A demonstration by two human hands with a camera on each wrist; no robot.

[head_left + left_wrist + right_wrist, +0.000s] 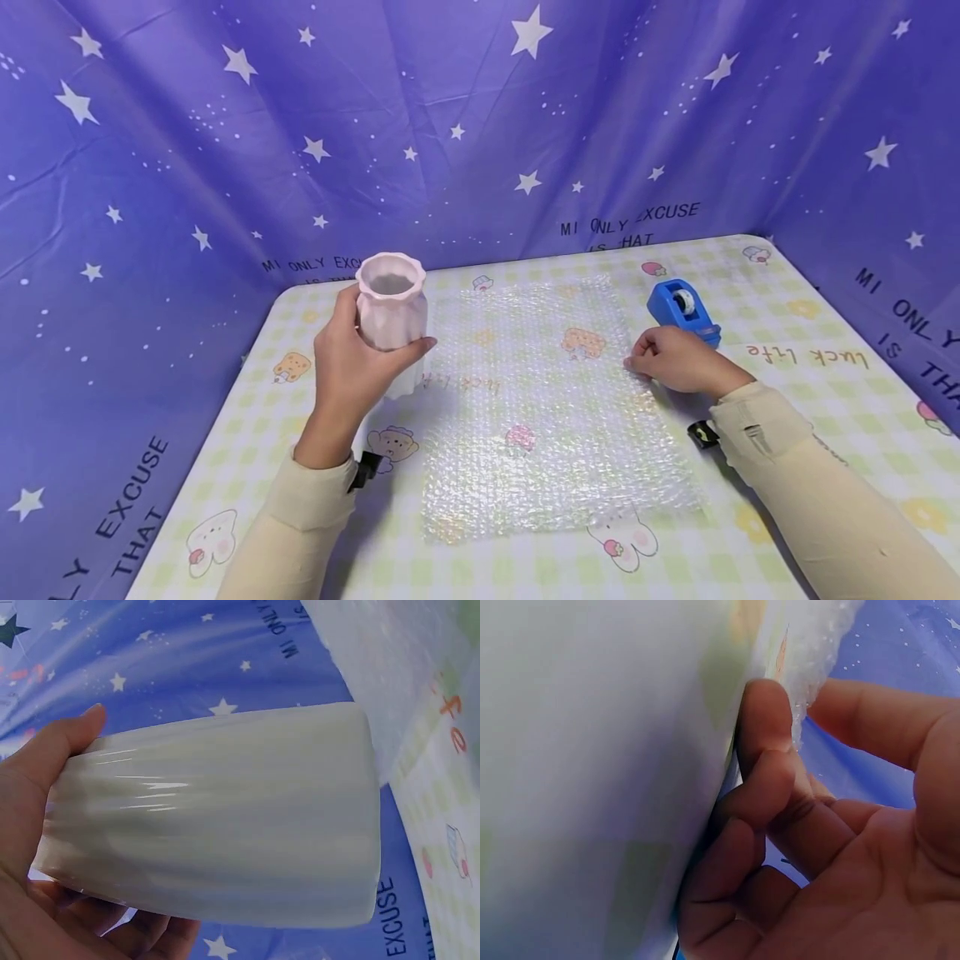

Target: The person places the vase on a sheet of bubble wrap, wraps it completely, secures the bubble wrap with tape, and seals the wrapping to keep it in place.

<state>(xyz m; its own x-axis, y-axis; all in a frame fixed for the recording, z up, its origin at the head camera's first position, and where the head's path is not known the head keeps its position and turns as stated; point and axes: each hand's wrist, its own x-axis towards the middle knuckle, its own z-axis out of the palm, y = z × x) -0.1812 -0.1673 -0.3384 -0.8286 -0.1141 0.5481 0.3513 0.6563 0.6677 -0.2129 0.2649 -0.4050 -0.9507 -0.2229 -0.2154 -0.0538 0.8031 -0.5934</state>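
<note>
My left hand [352,362] grips a pale pink ribbed vase [392,312] with a scalloped rim, its fingers round the upper part. The vase is upright over the left edge of a clear sheet of bubble wrap [525,450]. Its smooth glossy side and base [255,817] fill much of the left wrist view. At the sheet's right edge, my right hand [678,360] pinches the bubble wrap between thumb and forefinger. The right wrist view shows that edge of bubble wrap [814,656] between them, with the other fingers curled close to the tabletop.
A blue tape dispenser [678,310] with a roll of tape stands just behind my right hand. The table [247,467] wears a green checked cloth with cartoon prints. Purple star-printed curtains [450,83] rise along its back and sides.
</note>
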